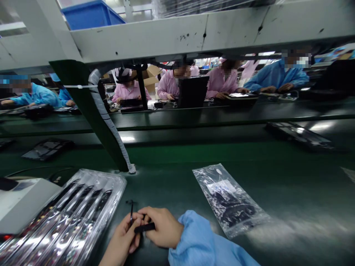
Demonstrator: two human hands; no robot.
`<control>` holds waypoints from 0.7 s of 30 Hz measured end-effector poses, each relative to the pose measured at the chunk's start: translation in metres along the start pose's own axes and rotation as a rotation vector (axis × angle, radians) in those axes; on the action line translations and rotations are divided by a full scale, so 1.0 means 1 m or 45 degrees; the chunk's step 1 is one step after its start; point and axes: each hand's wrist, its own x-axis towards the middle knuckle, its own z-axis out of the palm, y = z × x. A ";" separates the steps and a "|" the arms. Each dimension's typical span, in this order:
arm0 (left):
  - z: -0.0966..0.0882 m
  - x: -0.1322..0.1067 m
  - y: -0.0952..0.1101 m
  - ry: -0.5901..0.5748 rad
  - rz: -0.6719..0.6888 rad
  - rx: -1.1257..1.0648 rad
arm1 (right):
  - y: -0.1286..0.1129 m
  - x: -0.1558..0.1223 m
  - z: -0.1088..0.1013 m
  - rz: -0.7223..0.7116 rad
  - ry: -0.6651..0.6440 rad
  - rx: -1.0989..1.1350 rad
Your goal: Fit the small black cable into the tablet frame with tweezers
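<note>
L hand (124,236): fingers closed on thin dark pc (131,210), top end sticking up w/ short crossbar.
R hand (162,227): in blue sleeve (196,236), grips blk strip (144,227); fingertips close up to L hand's.
Tray (109,177): clr plastic, L of hands, long slots w/ dark parts; wht box (30,199) beside it, far L.
Bag (230,203): clr, flat on green bench (163,184), R of hands; wht label (221,186), dark contents, can't ID.
Flat dark units: one far L (50,148), one far R (301,135), past bag.
Post (88,111): green, wht wrapped cable (107,118) alongside.
Overhead: wht beam (166,38), blue bin (91,14) above it.
Co-workers: across bench, pink smocks (168,87) or blue smocks (276,75).
</note>
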 end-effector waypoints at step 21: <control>0.016 -0.008 0.012 0.064 0.052 0.015 | 0.004 -0.001 0.004 0.006 0.015 0.076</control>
